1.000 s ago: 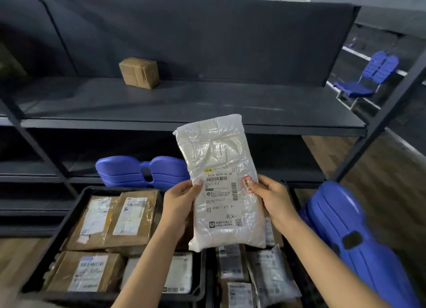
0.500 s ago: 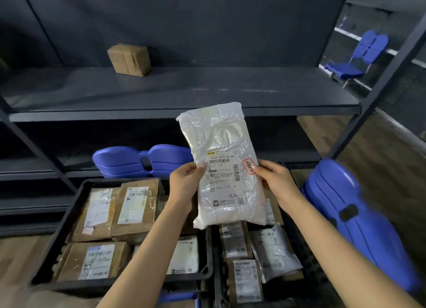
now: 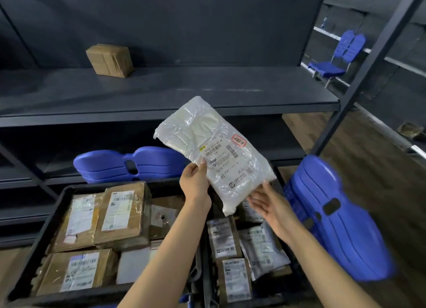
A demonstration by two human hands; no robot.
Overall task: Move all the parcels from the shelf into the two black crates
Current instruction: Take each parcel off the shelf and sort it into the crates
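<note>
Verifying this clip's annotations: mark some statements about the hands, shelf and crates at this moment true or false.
1. The left hand grips the white parcel. True.
2. The shelf holds no parcels. False: a brown box sits at its back left.
3. The right hand is clenched round the parcel. False: its fingers are spread open by the parcel's lower edge.
4. The left crate and the right crate both hold parcels. True.
</note>
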